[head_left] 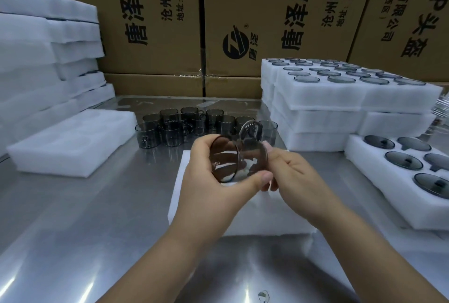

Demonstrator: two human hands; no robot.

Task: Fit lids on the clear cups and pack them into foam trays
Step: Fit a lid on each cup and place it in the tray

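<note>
Cup fitting fills the middle of my head view, the only feed I have. The left hand (213, 188) wraps its fingers and thumb around a smoky clear cup (224, 159), tipped on its side in the air with the rim ring facing me, which I take as a way to present it to the other hand. The right hand (294, 176) pinches a lid (258, 157) against the cup's right end. Glare and transparency keep me from telling whether the lid is seated, or whether the loop above belongs to this cup.

Both hands hover over a white foam tray (255, 220) at centre frame, probably the packing spot, kept close so the drop is short. Behind them, in the upper middle, a cluster of unlidded cups (170, 125) stands upright on the steel table (85, 230), within easy reach. At right, a lid tray (388, 196) holds knobbed lids in its pockets, just beside the working hand that draws from it. Above it sits a stack of filled trays (328, 98). At left lie an empty pocketed tray (73, 142) and a tall foam stack (36, 60). Printed cardboard cartons (158, 23) wall off the back.
</note>
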